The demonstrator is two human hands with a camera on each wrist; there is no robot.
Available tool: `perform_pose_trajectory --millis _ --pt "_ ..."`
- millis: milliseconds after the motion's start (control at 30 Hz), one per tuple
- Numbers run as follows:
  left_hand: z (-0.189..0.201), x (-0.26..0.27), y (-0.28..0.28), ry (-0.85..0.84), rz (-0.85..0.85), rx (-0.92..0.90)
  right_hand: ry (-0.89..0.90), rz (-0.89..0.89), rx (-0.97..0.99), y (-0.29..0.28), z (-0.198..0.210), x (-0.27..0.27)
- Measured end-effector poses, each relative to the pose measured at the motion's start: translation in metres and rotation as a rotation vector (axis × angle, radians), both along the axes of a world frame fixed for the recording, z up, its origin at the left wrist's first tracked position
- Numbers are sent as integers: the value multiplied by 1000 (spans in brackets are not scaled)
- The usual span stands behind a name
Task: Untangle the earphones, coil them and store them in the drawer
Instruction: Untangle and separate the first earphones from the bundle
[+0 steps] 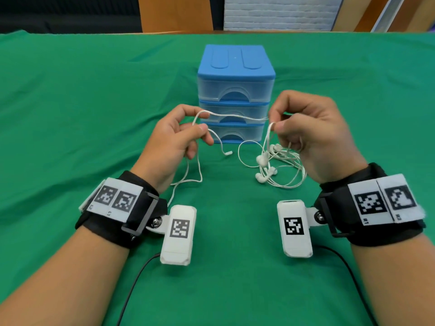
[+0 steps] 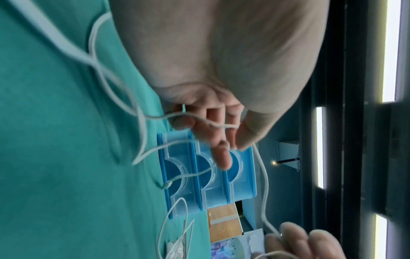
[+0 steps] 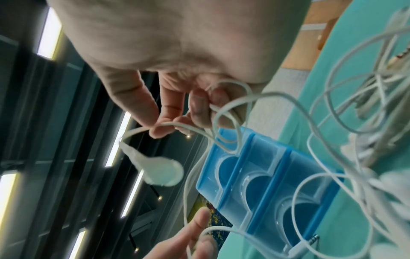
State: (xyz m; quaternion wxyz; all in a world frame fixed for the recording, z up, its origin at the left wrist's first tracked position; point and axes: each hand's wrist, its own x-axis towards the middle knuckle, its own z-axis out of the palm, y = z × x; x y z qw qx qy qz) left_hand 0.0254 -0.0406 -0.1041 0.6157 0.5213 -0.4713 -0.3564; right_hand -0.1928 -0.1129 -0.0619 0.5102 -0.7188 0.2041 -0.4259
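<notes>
White earphones lie in a tangle (image 1: 273, 165) on the green cloth just in front of the blue drawer unit (image 1: 235, 74), whose three clear drawers are all closed. My left hand (image 1: 205, 123) pinches a loop of the cable between thumb and fingers. My right hand (image 1: 275, 120) pinches the cable too, and a strand runs taut between both hands across the drawer fronts. A jack plug (image 1: 227, 152) dangles below the left hand. In the right wrist view an earbud (image 3: 162, 171) hangs beside my right hand (image 3: 164, 126). The left wrist view shows my left hand (image 2: 230, 138) with cable over its fingers.
The green cloth (image 1: 82, 114) covers the whole table. A wooden panel (image 1: 175, 14) and a white brick wall stand beyond the far edge. Black leads (image 1: 134, 285) from the wrist cameras trail toward me on the near cloth.
</notes>
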Motion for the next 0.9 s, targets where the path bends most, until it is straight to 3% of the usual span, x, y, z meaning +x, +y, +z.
perform_pose_trajectory --millis 167,400,567,767,900 --pt "2 -9 5 -227 -170 88 -86 34 -65 2 6 3" --pt "6 -8 4 -301 84 -164 5 177 -40 9 1 7" --pt "10 -7 4 -270 279 -349 30 125 -70 9 -1 9" --pt "10 -19 11 -194 -108 -166 12 70 -92 9 -5 11" --pt "11 -20 11 -199 -226 -119 89 -15 -202 9 -5 13"
